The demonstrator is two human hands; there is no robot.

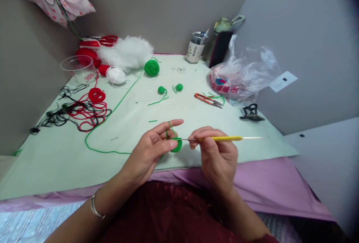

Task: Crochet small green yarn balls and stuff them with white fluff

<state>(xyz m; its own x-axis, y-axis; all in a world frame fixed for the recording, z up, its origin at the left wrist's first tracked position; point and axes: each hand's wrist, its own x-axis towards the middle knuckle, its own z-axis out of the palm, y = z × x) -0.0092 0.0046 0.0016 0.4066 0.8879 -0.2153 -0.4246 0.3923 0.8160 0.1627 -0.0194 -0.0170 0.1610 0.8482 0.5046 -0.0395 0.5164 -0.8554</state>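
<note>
Between thumb and fingers, my left hand [153, 147] pinches a small round green crochet piece [176, 145]. Green yarn [110, 114] loops over its raised index finger and trails across the table to a green yarn ball [152, 68]. My right hand [217, 153] is closed around the yellow handle of a crochet hook [224, 138], held nearly level. The hook's metal tip reaches left to the crochet piece and meets its upper edge. Exactly how the tip sits in the stitches is too small to tell. Two small green crocheted balls [161, 90] with yarn tails lie beyond my hands.
Orange thread snips [208, 100] and a black hair claw [251, 113] lie to the right, near a plastic bag [238, 78]. Tangled black and red yarn [75, 112], a clear cup [80, 69] and white stuffing [126, 53] are at left. A pen jar [195, 48] stands at the back.
</note>
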